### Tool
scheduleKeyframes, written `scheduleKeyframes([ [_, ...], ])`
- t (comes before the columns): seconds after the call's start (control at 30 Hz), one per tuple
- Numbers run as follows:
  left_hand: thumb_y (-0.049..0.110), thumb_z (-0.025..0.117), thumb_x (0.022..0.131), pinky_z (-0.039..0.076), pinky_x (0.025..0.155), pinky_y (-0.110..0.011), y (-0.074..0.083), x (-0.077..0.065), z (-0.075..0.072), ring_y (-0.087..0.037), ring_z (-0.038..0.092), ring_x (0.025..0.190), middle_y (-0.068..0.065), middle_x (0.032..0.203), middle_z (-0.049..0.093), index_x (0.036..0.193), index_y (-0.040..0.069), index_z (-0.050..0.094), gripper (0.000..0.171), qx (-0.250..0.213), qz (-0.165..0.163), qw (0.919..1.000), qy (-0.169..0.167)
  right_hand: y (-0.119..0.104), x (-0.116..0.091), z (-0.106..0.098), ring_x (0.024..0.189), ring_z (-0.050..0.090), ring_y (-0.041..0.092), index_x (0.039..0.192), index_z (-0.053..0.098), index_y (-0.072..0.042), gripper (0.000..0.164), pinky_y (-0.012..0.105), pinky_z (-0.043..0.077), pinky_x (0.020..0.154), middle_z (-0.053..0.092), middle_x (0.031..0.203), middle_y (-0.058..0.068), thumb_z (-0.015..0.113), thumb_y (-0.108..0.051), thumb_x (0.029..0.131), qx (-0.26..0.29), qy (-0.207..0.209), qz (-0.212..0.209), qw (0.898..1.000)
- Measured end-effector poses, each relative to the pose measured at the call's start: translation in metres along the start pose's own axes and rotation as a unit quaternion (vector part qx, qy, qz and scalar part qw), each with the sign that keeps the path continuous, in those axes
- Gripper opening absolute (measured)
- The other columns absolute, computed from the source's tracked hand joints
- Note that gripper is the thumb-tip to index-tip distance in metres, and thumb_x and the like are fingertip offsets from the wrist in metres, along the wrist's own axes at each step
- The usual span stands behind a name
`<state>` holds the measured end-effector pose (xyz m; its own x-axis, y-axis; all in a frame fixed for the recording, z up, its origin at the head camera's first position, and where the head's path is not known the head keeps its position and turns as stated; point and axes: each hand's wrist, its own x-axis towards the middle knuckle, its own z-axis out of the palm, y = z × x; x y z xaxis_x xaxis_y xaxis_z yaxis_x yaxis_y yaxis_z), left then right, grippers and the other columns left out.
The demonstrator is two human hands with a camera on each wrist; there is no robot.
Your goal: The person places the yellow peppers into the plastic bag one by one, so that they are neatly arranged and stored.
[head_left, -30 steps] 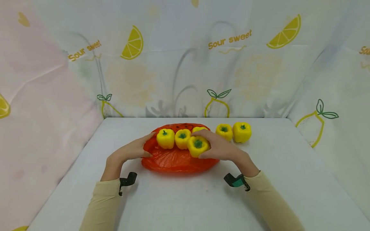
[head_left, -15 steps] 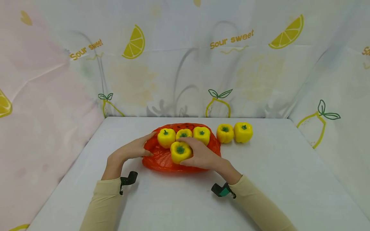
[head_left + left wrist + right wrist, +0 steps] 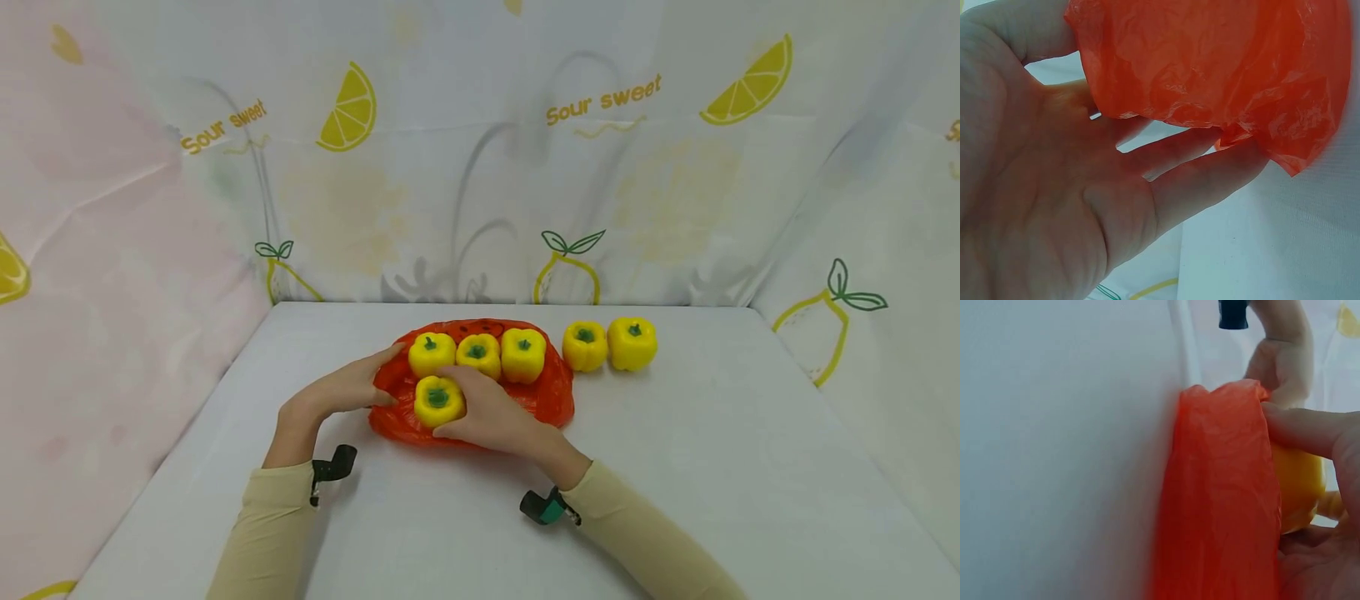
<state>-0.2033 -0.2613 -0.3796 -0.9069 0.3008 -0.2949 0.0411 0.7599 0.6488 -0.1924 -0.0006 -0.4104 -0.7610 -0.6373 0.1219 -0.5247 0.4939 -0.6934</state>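
Your right hand [image 3: 491, 417]: grip clamped on a yellow, lobed, green-stemmed bell pepper [image 3: 437, 407] | pepper: at the front left of the thin red plastic bag [image 3: 555, 400] | your left hand [image 3: 341, 388]: fingers apart, touching the bag's edge | seat it level before loosening.

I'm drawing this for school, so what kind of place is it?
Perhaps a small booth set up for filming hands at work: wrinkly lemon-print cloth hangs around a white table, and a small black camera sits by each wrist.
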Motion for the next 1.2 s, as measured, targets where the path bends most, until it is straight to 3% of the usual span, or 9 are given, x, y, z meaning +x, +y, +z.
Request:
scheduleKeyframes([
  [0.27, 0.019, 0.066, 0.085, 0.032, 0.116, -0.061, 0.000, 0.000, 0.000, -0.039, 0.029, 0.148, -0.013, 0.165, 0.023, 0.161, 0.020, 0.017, 0.090, 0.009, 0.005, 0.9999, -0.002, -0.008, 0.012, 0.016, 0.124, 0.051, 0.012, 0.147, 0.041, -0.021, 0.075, 0.037, 0.050, 0.105, 0.052, 0.139, -0.006, 0.078, -0.037, 0.083, -0.016, 0.016, 0.011, 1.000],
  [0.5, 0.018, 0.064, 0.085, 0.031, 0.116, -0.063, 0.001, 0.001, -0.001, -0.040, 0.029, 0.147, -0.015, 0.165, 0.024, 0.160, 0.019, 0.018, 0.089, 0.016, 0.007, 0.9999, 0.000, -0.013, 0.010, 0.013, 0.125, 0.051, 0.014, 0.150, 0.038, -0.024, 0.078, 0.039, 0.051, 0.105, 0.049, 0.143, -0.003, 0.077, -0.040, 0.084, -0.049, 0.004, 0.041, 0.998],
  [0.83, 0.018, 0.065, 0.086, 0.029, 0.116, -0.064, 0.002, 0.000, -0.001, -0.040, 0.028, 0.148, -0.015, 0.165, 0.023, 0.160, 0.018, 0.018, 0.088, 0.021, 0.005, 0.9998, 0.000, -0.020, 0.003, -0.013, 0.132, 0.048, 0.017, 0.147, 0.044, -0.027, 0.071, 0.042, 0.050, 0.107, 0.052, 0.145, -0.004, 0.074, -0.046, 0.085, -0.061, -0.012, 0.048, 0.997],
  [1.2, 0.018, 0.065, 0.086, 0.031, 0.115, -0.064, 0.005, 0.000, 0.000, -0.041, 0.029, 0.147, -0.016, 0.165, 0.023, 0.160, 0.019, 0.018, 0.088, 0.023, -0.004, 0.9997, -0.005, -0.010, -0.010, -0.054, 0.129, 0.052, 0.021, 0.145, 0.046, -0.022, 0.064, 0.044, 0.052, 0.103, 0.051, 0.145, 0.001, 0.072, -0.035, 0.089, 0.007, 0.008, 0.026, 1.000],
])
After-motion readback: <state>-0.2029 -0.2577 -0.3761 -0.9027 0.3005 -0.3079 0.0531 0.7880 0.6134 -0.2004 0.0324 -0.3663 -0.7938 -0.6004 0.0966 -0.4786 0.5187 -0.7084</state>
